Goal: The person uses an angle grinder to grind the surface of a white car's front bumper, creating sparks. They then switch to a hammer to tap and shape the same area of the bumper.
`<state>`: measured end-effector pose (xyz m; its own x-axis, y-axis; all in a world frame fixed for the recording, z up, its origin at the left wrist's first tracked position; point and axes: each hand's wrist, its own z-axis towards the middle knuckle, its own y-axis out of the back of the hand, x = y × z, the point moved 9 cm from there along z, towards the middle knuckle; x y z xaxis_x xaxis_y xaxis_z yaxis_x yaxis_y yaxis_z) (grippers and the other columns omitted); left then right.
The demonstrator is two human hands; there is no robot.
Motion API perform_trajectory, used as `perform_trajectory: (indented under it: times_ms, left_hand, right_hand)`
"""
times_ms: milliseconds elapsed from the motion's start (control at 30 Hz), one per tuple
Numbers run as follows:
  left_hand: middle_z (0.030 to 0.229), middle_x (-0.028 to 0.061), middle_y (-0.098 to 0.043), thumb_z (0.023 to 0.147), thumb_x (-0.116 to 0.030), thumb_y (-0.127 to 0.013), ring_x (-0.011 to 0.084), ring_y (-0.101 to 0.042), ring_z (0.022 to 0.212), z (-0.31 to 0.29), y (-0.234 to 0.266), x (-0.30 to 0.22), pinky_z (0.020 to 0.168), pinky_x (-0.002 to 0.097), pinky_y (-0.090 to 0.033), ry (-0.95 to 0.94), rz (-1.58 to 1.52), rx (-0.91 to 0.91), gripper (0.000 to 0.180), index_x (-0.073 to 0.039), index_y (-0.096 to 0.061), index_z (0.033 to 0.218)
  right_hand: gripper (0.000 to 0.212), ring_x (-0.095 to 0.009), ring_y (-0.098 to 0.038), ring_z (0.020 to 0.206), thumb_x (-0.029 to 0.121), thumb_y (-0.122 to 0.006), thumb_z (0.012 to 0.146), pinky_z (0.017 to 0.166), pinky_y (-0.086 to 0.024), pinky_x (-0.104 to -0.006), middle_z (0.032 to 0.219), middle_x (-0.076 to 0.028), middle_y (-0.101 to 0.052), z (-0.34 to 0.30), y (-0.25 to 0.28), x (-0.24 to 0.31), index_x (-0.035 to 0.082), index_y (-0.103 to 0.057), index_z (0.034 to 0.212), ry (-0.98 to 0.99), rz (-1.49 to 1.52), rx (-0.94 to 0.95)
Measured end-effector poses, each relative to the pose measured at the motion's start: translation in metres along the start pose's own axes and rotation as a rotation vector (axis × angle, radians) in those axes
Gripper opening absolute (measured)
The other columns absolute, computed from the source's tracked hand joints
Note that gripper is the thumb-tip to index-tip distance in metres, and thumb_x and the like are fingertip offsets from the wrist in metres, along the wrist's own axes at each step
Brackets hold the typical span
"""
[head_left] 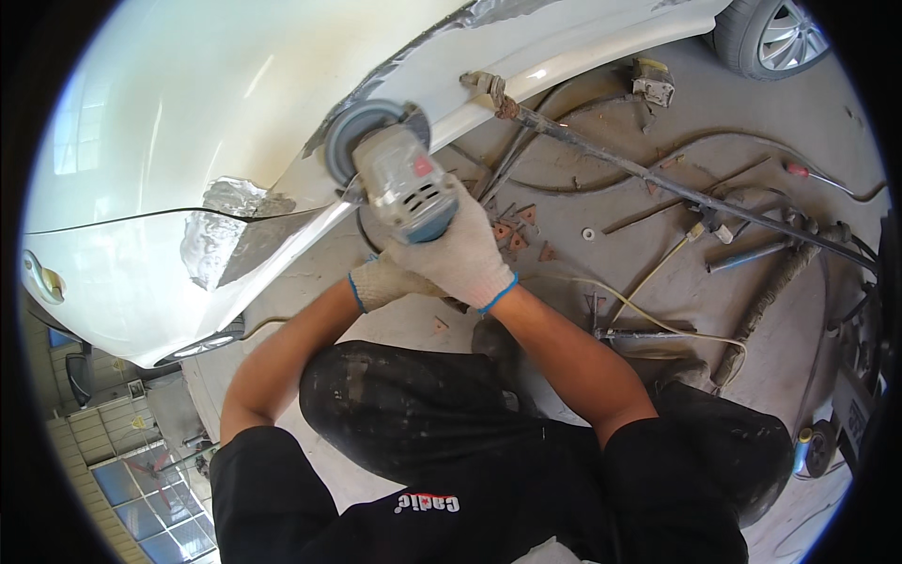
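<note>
My right hand (465,246) is wrapped around the grinder (402,179), and my left hand (387,284) closes on its rear from below, its fingers mostly hidden. The grinder is at the white car's (169,122) lower side, its disc (344,143) by the scraped strip (413,54); I cannot tell whether they touch. I'd use 2 hands, tilt the disc slightly, press lightly, sweep evenly, and avoid the metal bar (601,150) close by.
</note>
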<state>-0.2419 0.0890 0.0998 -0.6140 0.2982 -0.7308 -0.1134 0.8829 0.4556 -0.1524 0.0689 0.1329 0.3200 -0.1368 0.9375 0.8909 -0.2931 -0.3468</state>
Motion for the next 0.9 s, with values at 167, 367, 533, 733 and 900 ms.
perform_trajectory:
  times_ms: [167,367,533,733,900]
  left_hand:
    - [0.148,0.0138,-0.045,0.084,-0.050,-0.074,0.0300,-0.043,0.136,-0.005,-0.001,-0.005,0.119,0.0444,-0.030,0.157,-0.066,0.104,0.085,-0.008,-0.038,0.148]
    - [0.151,0.0145,-0.042,0.086,-0.053,-0.070,0.0298,-0.042,0.137,-0.009,0.003,0.000,0.119,0.0440,-0.028,0.008,0.097,0.028,0.085,-0.008,-0.036,0.150]
    - [0.151,0.0143,-0.042,0.087,-0.051,-0.070,0.0291,-0.042,0.137,-0.008,0.006,0.007,0.119,0.0434,-0.028,0.019,0.087,0.031,0.085,-0.007,-0.035,0.150]
    - [0.151,0.0141,-0.042,0.088,-0.050,-0.069,0.0282,-0.042,0.137,-0.009,0.009,0.009,0.119,0.0426,-0.029,0.038,0.068,0.043,0.084,-0.006,-0.035,0.150]
    - [0.151,0.0139,-0.042,0.089,-0.049,-0.069,0.0274,-0.042,0.137,-0.010,0.003,0.015,0.118,0.0420,-0.030,0.004,0.082,0.020,0.083,-0.005,-0.034,0.150]
  right_hand:
    - [0.060,-0.016,-0.068,0.093,0.015,-0.082,0.070,0.083,-0.055,-0.0316,0.103,-0.013,-0.069,0.004,0.008,0.005,-0.002,-0.051,0.120,-0.016,0.184,-0.037]
    - [0.062,-0.021,-0.070,0.090,0.020,-0.085,0.067,0.082,-0.056,-0.0338,0.096,-0.016,-0.069,0.001,0.003,0.009,-0.002,-0.052,0.115,0.072,0.070,-0.068]
    - [0.061,-0.024,-0.071,0.092,0.020,-0.083,0.069,0.083,-0.056,-0.0348,0.096,-0.019,-0.069,0.003,-0.003,-0.001,-0.003,-0.052,0.117,0.063,0.083,-0.045]
    - [0.060,-0.030,-0.072,0.096,0.023,-0.084,0.068,0.084,-0.056,-0.0362,0.095,-0.021,-0.070,0.003,0.006,0.017,-0.002,-0.054,0.114,0.050,0.064,-0.122]
    - [0.059,-0.026,-0.072,0.095,0.022,-0.084,0.068,0.082,-0.056,-0.0354,0.097,-0.019,-0.070,-0.003,0.001,-0.014,-0.002,-0.054,0.113,0.030,0.022,-0.105]
